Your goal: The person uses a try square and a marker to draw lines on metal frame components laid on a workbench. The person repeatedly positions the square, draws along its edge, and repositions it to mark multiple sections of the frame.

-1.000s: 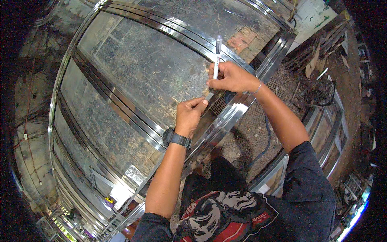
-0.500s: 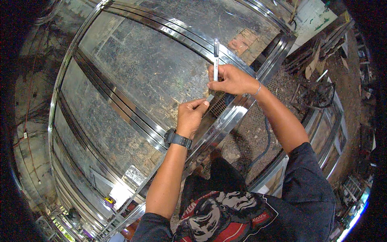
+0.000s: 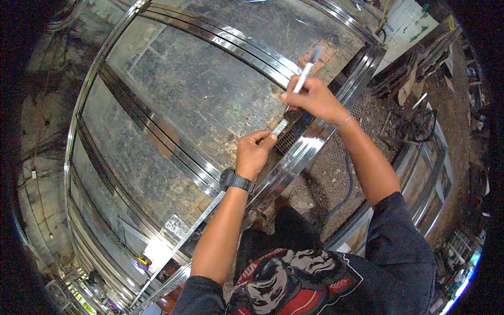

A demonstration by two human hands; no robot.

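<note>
My right hand (image 3: 317, 98) is closed around a slim white pen (image 3: 302, 79) with a dark upper end, slightly blurred. The pen leans up and to the right, its lower end near a narrow pale metal strip (image 3: 281, 126). My left hand (image 3: 253, 153) pinches this strip between thumb and fingers, just below and left of the right hand. A pale narrow length (image 3: 181, 242) in line with it shows beyond my left wrist; whether it is one piece is hidden by hand and wrist. Both hands are over the near edge of a metal-framed worktop (image 3: 184, 84).
Shiny grooved metal profiles (image 3: 157, 134) cross the worktop, and another (image 3: 294, 160) runs along its near edge. A yellow and purple tool (image 3: 142, 262) lies at the lower left. Stacked boards (image 3: 420, 58) and metal frames (image 3: 428, 168) stand to the right, above a littered floor.
Both hands have shifted a little to the right. The strip's end now sticks out farther past my left fingers. The pen has tipped from nearly upright to a rightward lean.
</note>
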